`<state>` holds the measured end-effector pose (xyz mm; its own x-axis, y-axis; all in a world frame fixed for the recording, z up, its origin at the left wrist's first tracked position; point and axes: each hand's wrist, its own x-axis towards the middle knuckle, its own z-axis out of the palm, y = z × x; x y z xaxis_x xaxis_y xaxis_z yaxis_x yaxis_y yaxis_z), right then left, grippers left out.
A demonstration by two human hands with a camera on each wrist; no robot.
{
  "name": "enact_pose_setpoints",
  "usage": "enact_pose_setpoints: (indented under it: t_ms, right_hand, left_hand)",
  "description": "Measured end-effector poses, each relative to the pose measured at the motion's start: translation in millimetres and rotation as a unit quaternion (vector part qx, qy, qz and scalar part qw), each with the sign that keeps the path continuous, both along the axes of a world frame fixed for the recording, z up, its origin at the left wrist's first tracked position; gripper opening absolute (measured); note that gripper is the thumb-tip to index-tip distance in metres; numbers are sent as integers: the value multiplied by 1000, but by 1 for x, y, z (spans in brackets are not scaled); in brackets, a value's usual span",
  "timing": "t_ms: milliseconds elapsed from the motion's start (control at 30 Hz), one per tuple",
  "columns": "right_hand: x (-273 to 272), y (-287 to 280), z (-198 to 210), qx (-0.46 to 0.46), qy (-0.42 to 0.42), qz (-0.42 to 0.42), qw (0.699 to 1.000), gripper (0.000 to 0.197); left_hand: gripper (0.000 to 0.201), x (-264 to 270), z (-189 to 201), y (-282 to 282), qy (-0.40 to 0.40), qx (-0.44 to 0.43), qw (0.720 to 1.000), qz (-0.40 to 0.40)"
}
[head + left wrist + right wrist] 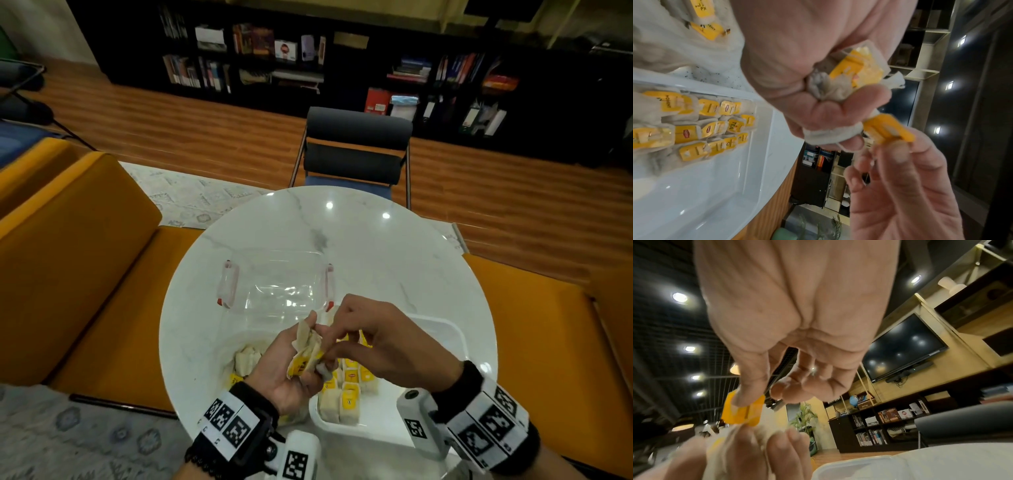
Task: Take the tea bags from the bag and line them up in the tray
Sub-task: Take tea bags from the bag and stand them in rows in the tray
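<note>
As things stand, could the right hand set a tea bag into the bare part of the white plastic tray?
Probably yes. The right hand hovers right over the white plastic tray, whose far part lies bare beyond the lined-up tea bags. It first has to free the yellow tag it pinches from the left hand's bunch.

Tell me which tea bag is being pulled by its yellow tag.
The tea bag lowest in the left hand: the right hand pinches its yellow tag; the others stay bunched in the fist.

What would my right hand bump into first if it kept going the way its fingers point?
Most likely the clump of tea bags in your left hand: your right hand already pinches a yellow tag there, fingertips aimed into it.
</note>
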<state>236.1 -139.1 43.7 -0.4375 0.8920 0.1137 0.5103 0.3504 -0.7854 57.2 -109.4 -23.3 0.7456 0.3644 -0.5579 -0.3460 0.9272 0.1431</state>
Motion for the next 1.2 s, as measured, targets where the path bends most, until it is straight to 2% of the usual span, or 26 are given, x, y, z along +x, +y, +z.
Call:
enact_pose_setpoints:
  t_ms: [100,200,300,367,467,533,633,733,833,1033,1200]
  right_hand:
    - [3,0,12,-24,64,-18,998,2]
    - [4,3,22,-59,126,-34,990,10]
    - [5,6,29,-64,171,-44,982,7]
    - [6,8,35,-66,192,-59,977,5]
    - [6,6,48,-74,239,-87,964,7]
    - [3,4,55,-82,270,-95,955,14]
    - [0,4,59,-83,263,-95,956,17]
    - [-1,6,57,-77,246,-100,961,11]
    - [-2,7,60,-79,260,-115,956,10]
    - [-8,8,68,-59,279,-97,953,20]
    - [-13,8,75,-33,308,-77,948,14]
  left_hand:
    - [33,0,7,-2,13,26,1000,9]
    - [31,4,15,-4,35,68,997,6]
    - [29,7,14,-4,50,102,993,-15]
    - [36,7,13,-3,39,107,993,-23]
    - [37,6,13,-1,-2,93,995,-30]
    - [45,7,15,1,-39,77,996,-34]
    - [50,6,9,2,-109,47,992,-33]
    - [57,4,7,0,-183,4,983,-32]
    - [47,3,9,-6,-149,33,988,-3]
    - [51,1,2,-5,-102,34,994,33]
    - [49,-1,1,-5,-151,12,988,37]
